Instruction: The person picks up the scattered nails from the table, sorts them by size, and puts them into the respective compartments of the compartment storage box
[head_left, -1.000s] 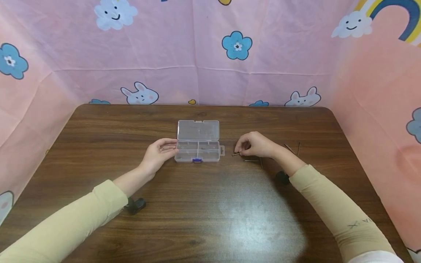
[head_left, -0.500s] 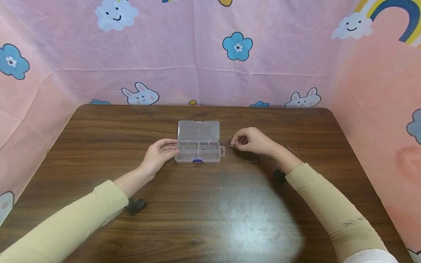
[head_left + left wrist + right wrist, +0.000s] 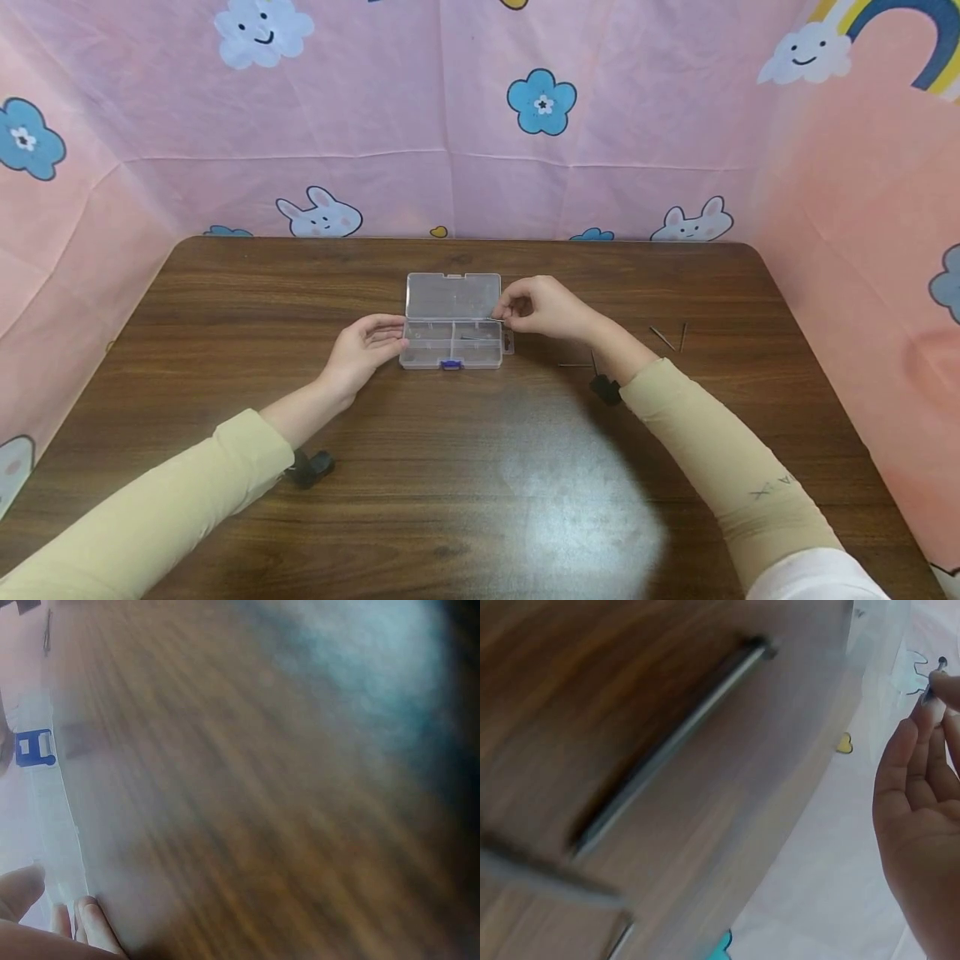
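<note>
A clear plastic box with a blue latch stands with its lid raised at the back. Dividers split its inside, and a nail lies in the right part. My left hand holds the box's left end between thumb and fingers. In the right wrist view, my right hand pinches a nail between thumb and fingertip. That same hand is at the box's back right corner in the head view.
Nails lie on the wooden table to the right: one beside my right forearm, another and a third farther right. Dark devices sit at my left wrist and right wrist. Printed cloth surrounds the table's back and sides.
My right hand has lifted its nail from the table and carried it left and back to the box's right side. The left hand and the box have stayed in place.
</note>
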Available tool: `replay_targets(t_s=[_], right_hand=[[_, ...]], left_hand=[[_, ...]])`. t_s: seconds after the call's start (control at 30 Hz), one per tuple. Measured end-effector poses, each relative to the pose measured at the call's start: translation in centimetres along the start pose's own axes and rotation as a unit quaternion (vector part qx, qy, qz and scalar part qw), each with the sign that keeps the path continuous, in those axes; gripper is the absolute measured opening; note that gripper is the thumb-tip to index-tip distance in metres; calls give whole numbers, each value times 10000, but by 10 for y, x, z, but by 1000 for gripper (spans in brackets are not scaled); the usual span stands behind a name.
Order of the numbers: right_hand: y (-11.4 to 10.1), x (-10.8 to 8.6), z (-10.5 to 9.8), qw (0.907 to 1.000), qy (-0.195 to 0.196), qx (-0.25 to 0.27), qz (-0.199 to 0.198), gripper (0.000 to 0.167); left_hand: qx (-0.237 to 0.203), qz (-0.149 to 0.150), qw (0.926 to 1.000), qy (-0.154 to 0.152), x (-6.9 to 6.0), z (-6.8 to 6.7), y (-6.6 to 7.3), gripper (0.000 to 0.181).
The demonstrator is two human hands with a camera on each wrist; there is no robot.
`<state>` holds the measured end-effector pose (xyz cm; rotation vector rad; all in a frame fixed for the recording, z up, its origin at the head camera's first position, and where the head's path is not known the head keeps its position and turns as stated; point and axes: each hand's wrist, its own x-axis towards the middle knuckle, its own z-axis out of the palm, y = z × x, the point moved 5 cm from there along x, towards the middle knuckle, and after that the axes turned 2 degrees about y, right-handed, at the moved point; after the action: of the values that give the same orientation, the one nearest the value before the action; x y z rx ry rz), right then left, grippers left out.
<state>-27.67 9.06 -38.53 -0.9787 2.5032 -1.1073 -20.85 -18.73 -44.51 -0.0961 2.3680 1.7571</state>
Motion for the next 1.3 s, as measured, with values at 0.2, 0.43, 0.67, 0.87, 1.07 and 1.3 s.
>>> replay_targets(t_s=[0.2,0.43,0.67,0.87,1.07,1.3], right_hand=[[-6,12,11,9999,-115,11,-77,13],[-6,19,23,9997,-220,-46,-65,15],[-8,22,28,9996,-252,-66,-75,14],[-9,22,29,9991,-177,-305,-221,13],[-13,20,32,9948,-178,-854,-519,11],[-14,18,33,9912,-163,-1157,-621,12]], left_hand=[[0,0,10000,7,-1,-1,0,49],[-35,-72,10000,-26,-1,1,-1,50],[8,-72,10000,27,-2,1,0,48],[42,-27,10000,47,-4,1,1,48],[40,-39,10000,35,-6,2,1,48],[13,11,10000,55,-7,3,1,47]])
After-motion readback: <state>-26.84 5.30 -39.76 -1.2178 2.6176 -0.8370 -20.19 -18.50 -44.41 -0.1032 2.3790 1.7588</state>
